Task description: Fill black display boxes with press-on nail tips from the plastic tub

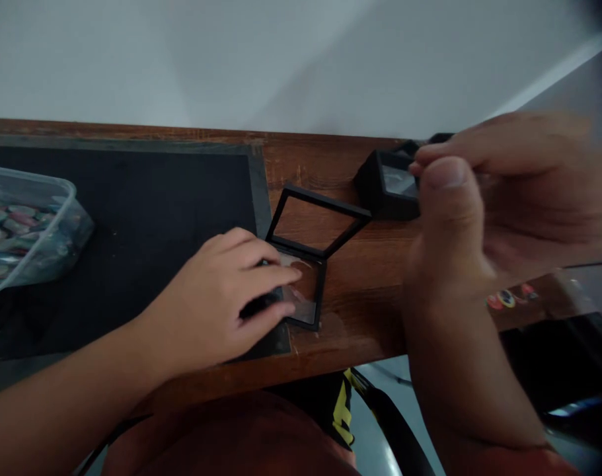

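Observation:
A small black hinged frame (322, 291) lies opened on the wooden table, its lid (325, 198) tilted up and its clear panes showing the wood. My left hand (226, 291) rests at the left side of its lower half, fingers apart and fingertips on the pane. Raised at the right, my right hand (503, 192) is blurred, with thumb and forefinger pinched together; what they hold, if anything, is too small to make out. Behind that hand, black boxes (387, 185) with a clear window stand near the wall, partly hidden.
A clear plastic tub (73, 231) of colourful small pieces stands on a black mat (172, 192) at the left. Small red and yellow items (507, 299) lie at the right of the wooden table (365, 311). The wall rises behind.

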`<state>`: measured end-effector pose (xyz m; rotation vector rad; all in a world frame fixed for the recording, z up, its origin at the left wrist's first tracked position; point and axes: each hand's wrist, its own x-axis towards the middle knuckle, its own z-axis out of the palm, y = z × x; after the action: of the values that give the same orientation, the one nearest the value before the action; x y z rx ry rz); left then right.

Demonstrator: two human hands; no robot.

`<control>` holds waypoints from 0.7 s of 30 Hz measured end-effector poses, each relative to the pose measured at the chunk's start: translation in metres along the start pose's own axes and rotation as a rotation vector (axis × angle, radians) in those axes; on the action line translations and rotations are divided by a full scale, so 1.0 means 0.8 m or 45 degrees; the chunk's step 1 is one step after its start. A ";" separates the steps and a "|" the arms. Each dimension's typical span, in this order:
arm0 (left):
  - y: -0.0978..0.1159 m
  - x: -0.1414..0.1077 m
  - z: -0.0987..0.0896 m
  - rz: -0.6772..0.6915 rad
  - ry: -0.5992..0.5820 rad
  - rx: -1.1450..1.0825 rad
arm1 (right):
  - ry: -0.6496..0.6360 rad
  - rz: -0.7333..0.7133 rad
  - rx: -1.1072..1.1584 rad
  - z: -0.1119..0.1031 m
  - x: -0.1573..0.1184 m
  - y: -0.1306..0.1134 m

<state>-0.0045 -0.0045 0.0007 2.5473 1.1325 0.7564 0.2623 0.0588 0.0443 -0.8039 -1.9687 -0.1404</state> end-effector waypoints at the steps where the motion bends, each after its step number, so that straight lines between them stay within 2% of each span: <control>1: 0.003 -0.001 0.005 0.053 -0.063 0.019 | 0.130 -0.014 0.022 0.012 0.000 -0.007; 2: 0.005 -0.002 0.009 0.092 -0.123 0.040 | 0.219 0.021 0.052 0.024 -0.001 -0.014; 5: 0.006 -0.005 0.014 0.162 -0.178 0.065 | 0.229 0.161 0.052 0.047 -0.003 -0.028; 9: 0.001 -0.004 0.012 0.190 -0.120 0.092 | 0.193 0.175 0.040 0.045 -0.005 -0.028; 13: -0.011 -0.002 0.008 0.055 -0.172 -0.010 | 0.135 0.116 0.054 0.039 -0.007 -0.024; 16: -0.018 0.001 0.005 -0.071 -0.190 -0.125 | 0.172 0.134 0.091 0.040 -0.007 -0.028; 18: -0.018 0.004 0.003 -0.143 -0.091 -0.188 | 0.166 0.105 0.113 0.041 -0.007 -0.031; 21: -0.015 0.008 -0.001 -0.374 0.200 -0.343 | 0.022 -0.098 0.181 0.043 -0.004 -0.034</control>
<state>-0.0087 0.0081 -0.0011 2.0748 1.3157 0.9689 0.2215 0.0501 0.0296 -0.6335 -1.9703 -0.0520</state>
